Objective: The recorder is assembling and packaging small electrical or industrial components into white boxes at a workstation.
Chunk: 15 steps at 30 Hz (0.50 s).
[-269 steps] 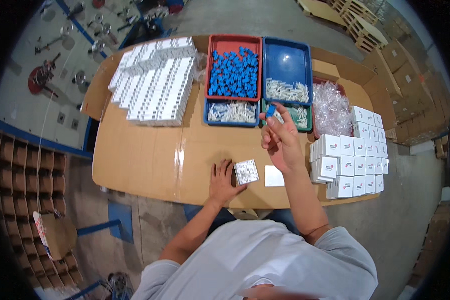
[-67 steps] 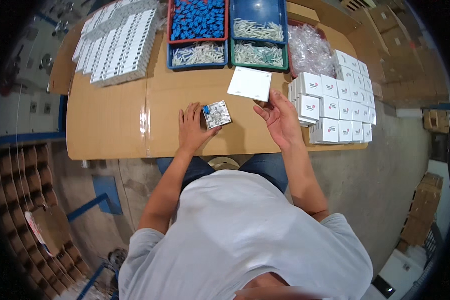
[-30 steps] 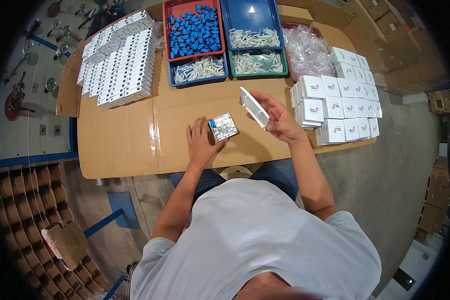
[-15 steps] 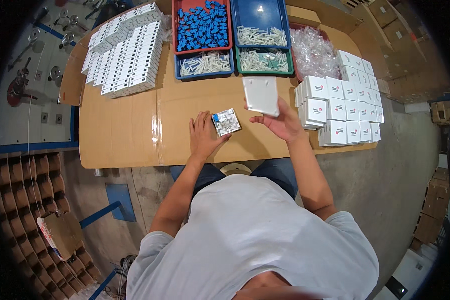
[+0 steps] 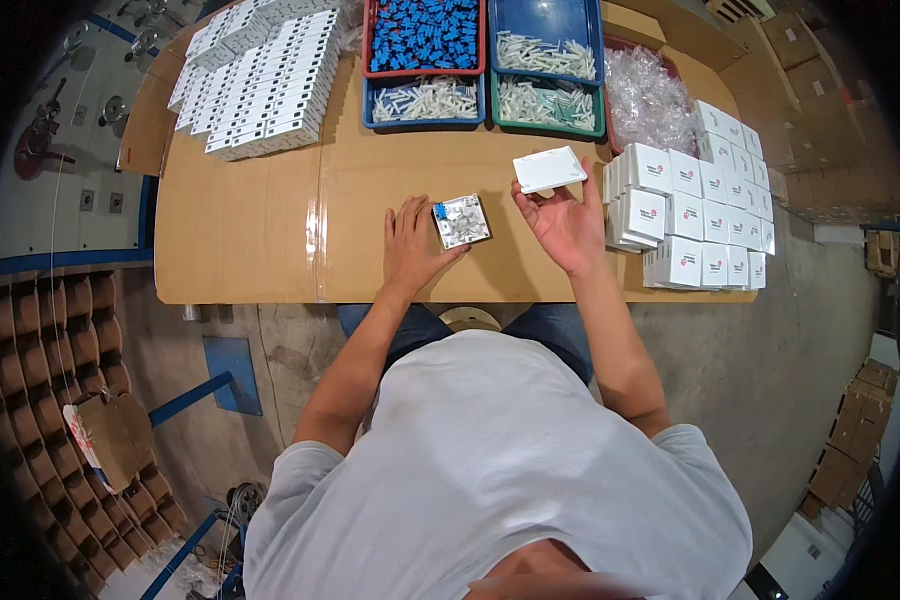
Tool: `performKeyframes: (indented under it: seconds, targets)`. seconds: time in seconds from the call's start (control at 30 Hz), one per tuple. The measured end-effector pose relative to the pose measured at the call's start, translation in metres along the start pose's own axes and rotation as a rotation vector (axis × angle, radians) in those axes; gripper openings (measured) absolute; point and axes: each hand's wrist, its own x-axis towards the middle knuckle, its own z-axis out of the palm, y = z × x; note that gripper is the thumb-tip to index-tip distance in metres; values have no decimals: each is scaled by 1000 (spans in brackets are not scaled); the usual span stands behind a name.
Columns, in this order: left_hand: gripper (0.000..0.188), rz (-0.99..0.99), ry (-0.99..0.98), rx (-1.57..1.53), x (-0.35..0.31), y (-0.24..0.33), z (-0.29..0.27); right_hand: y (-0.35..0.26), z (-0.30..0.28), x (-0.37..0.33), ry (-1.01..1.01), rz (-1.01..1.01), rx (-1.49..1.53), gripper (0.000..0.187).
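Observation:
My left hand (image 5: 407, 245) lies on the cardboard-covered table with its fingers stretched out. Its thumb reaches along the near edge of a small square white housing (image 5: 463, 225), open on top, with pale parts inside and a blue piece at the far left corner. Raised above the table to the right, my right hand (image 5: 568, 228) grips a flat white plastic cover (image 5: 550, 170) between thumb and fingers. The cover's broad smooth face is tilted up, and its far side is hidden.
Stacked white units (image 5: 270, 90) stand far left; white boxes (image 5: 705, 210) are piled right. At the back, a red tray (image 5: 368, 72) holds blue pieces, and a blue tray (image 5: 485, 100) and green tray (image 5: 600, 125) hold pale slim parts. Clear plastic bags (image 5: 650, 95) lie beside them.
My right hand has turned the cover from steeply upright to a flatter tilt and moved it slightly right. My left hand stays beside the housing. The whole view has shifted a little.

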Motion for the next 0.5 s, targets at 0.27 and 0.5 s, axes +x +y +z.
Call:
performKeyframes:
  seconds: [0.27, 0.5]
  targets:
    - [95, -2, -12, 4, 0, 1, -2, 3, -3, 0, 5, 61, -31, 71]
    - [95, 15, 28, -10, -1, -5, 0, 12, -28, 3, 221, -78, -777, 68]
